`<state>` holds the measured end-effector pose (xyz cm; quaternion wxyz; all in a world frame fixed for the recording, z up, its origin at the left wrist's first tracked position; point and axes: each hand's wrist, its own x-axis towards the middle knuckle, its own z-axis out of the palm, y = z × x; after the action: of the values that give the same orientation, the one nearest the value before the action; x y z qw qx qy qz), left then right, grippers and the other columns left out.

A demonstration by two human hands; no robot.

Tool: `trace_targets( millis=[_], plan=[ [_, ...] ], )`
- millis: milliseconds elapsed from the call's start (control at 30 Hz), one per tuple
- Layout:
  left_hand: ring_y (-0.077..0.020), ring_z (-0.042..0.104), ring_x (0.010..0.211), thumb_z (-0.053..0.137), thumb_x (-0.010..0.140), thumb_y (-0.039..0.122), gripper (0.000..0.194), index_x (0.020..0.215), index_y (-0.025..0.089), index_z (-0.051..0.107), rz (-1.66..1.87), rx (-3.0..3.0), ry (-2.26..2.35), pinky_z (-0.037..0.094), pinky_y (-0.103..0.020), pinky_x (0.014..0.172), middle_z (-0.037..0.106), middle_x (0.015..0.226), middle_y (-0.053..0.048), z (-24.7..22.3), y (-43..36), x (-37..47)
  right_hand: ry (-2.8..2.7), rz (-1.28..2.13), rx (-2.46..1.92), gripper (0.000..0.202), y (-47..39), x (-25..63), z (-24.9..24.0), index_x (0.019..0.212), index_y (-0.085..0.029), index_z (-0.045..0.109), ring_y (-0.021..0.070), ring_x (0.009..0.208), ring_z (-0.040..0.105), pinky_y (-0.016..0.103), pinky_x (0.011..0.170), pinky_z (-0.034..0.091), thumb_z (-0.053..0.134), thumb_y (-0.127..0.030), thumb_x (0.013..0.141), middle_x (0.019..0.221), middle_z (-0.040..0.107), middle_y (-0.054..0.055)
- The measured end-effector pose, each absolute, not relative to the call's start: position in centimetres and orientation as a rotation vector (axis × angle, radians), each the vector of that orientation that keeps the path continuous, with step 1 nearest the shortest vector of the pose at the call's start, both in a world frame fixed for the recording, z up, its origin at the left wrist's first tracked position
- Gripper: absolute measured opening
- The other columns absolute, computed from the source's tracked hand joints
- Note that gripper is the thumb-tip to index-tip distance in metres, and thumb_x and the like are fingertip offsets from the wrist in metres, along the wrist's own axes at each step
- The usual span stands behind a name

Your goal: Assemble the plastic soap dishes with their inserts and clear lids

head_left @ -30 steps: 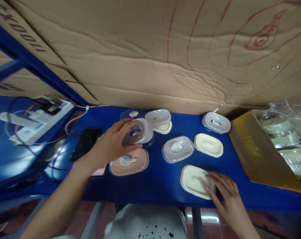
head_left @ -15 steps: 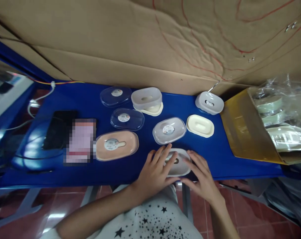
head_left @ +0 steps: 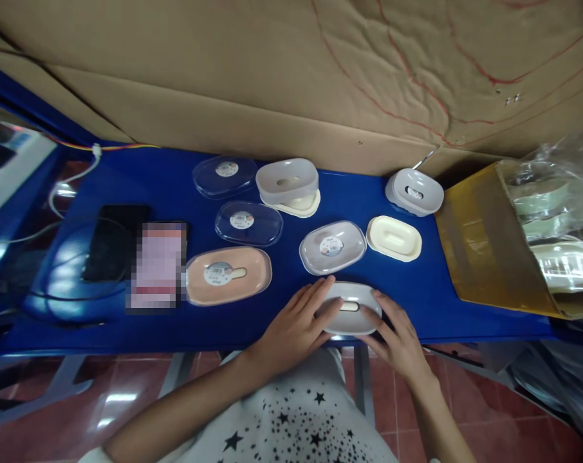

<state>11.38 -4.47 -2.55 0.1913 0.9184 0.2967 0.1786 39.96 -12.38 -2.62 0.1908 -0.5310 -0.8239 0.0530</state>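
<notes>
A grey oval soap dish (head_left: 356, 323) sits at the table's front edge, with a cream piece showing through its middle slot. My left hand (head_left: 296, 326) grips the dish's left side, its index finger reaching inside near the slot. On the right side, my right hand (head_left: 394, 334) holds the rim, with one finger inside and the thumb at the front. Just behind lies another grey dish (head_left: 345, 257) under a clear labelled cover. A cream oval tray (head_left: 394, 238) rests to its right. The underside of the held dish is hidden.
Left of my hands are a peach dish (head_left: 253, 273), clear lids (head_left: 267, 230) and a phone (head_left: 159, 263). Grey dishes (head_left: 284, 188) (head_left: 429, 199) stand along the cardboard wall (head_left: 199, 96). An open carton (head_left: 484, 247) with plastic-wrapped dishes is at the right.
The dish's slot looked brownish with a dark patch; now a cream piece fills it. My right hand has shifted slightly, and the whole view has moved a little.
</notes>
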Motion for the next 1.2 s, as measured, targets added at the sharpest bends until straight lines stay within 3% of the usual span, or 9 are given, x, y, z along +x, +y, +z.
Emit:
trace_targets(
  millis=[167, 300, 367, 467, 567, 800, 900, 1033, 1200],
  plan=[
    [-0.04, 0.035, 0.162, 0.065, 0.105, 0.026, 0.06, 0.16, 0.016, 0.045, 0.467, 2.632, 0.847, 0.048, -0.059, 0.123, 0.026, 0.177, -0.025, -2.7, -4.5, 10.8, -2.345, 0.206, -1.46, 0.062, -10.7, 41.2, -1.9, 0.167, -0.033, 0.042, 0.0376, 0.151, 0.054, 0.061, 0.114, 0.055, 0.06, -0.044, 0.109, 0.166, 0.053, 0.014],
    [-0.0427, 0.044, 0.155, 0.064, 0.102, 0.021, 0.058, 0.158, 0.018, 0.048, 0.517, 2.582, 0.882, 0.051, -0.063, 0.118, 0.032, 0.174, -0.025, -2.5, -4.8, 9.9, -2.163, 0.03, -1.735, 0.065, -5.9, 43.6, -1.2, 0.171, -0.028, 0.032, 0.0404, 0.158, 0.043, 0.064, 0.124, 0.041, 0.055, -0.037, 0.111, 0.171, 0.044, 0.018],
    [-0.0421, 0.046, 0.154, 0.064, 0.101, 0.017, 0.057, 0.156, 0.018, 0.05, 0.557, 2.55, 0.915, 0.052, -0.062, 0.117, 0.036, 0.171, -0.025, -2.3, -4.9, 9.4, -2.18, -0.026, -1.835, 0.065, -3.7, 45.1, -1.2, 0.17, -0.026, 0.036, 0.0436, 0.16, 0.038, 0.066, 0.127, 0.036, 0.058, -0.038, 0.11, 0.171, 0.045, 0.019],
    [-0.0405, 0.045, 0.155, 0.063, 0.102, 0.015, 0.053, 0.154, 0.018, 0.051, 0.579, 2.514, 0.989, 0.053, -0.061, 0.117, 0.039, 0.169, -0.024, -2.0, -5.0, 8.5, -2.255, -0.004, -1.799, 0.049, -1.8, 46.7, -1.1, 0.156, -0.029, 0.055, 0.0423, 0.152, 0.051, 0.065, 0.125, 0.038, 0.058, -0.043, 0.11, 0.159, 0.06, 0.014],
    [-0.04, 0.044, 0.156, 0.062, 0.103, 0.015, 0.049, 0.151, 0.017, 0.052, 0.581, 2.487, 1.017, 0.054, -0.061, 0.117, 0.04, 0.169, -0.023, -2.0, -5.1, 7.9, -2.234, -0.052, -1.722, 0.041, -0.8, 46.3, 0.5, 0.15, -0.032, 0.06, 0.0409, 0.144, 0.059, 0.068, 0.12, 0.043, 0.056, -0.043, 0.11, 0.153, 0.065, 0.012],
    [-0.0422, 0.041, 0.157, 0.066, 0.1, 0.016, 0.047, 0.146, 0.019, 0.055, 0.575, 2.481, 0.99, 0.053, -0.065, 0.118, 0.032, 0.172, -0.024, -2.5, -5.2, 7.5, -2.665, 0.208, -1.07, 0.044, 6.6, 31.7, 5.9, 0.155, -0.026, 0.057, 0.0296, 0.142, 0.061, 0.052, 0.119, 0.047, 0.055, -0.032, 0.112, 0.152, 0.067, 0.009],
    [-0.042, 0.04, 0.158, 0.066, 0.101, 0.016, 0.047, 0.147, 0.019, 0.055, 0.573, 2.477, 1.038, 0.053, -0.065, 0.118, 0.033, 0.172, -0.024, -2.2, -5.7, 6.9, -2.86, 0.222, -1.01, 0.045, 10.5, 24.8, 5.2, 0.152, -0.017, 0.058, 0.0343, 0.147, 0.056, 0.054, 0.12, 0.045, 0.061, -0.029, 0.109, 0.16, 0.058, 0.017],
    [-0.0417, 0.039, 0.159, 0.067, 0.103, 0.019, 0.051, 0.152, 0.022, 0.052, 0.602, 2.449, 1.101, 0.053, -0.066, 0.118, 0.034, 0.173, -0.022, -1.9, -6.5, 5.4, -2.968, 0.27, -1.089, 0.064, 13.0, 20.7, 3.1, 0.149, -0.01, 0.056, 0.0414, 0.153, 0.049, 0.055, 0.123, 0.043, 0.083, -0.03, 0.095, 0.17, 0.043, 0.025],
    [-0.0389, 0.043, 0.158, 0.069, 0.105, 0.027, 0.05, 0.152, 0.027, 0.051, 0.668, 2.359, 1.132, 0.054, -0.064, 0.118, 0.036, 0.173, -0.018, -2.3, -6.7, 3.6, -2.818, 0.381, -1.163, 0.06, 14.3, 21.6, 2.4, 0.137, -0.013, 0.06, 0.0408, 0.14, 0.059, 0.056, 0.117, 0.048, 0.089, -0.028, 0.087, 0.156, 0.057, 0.023]
  ],
)
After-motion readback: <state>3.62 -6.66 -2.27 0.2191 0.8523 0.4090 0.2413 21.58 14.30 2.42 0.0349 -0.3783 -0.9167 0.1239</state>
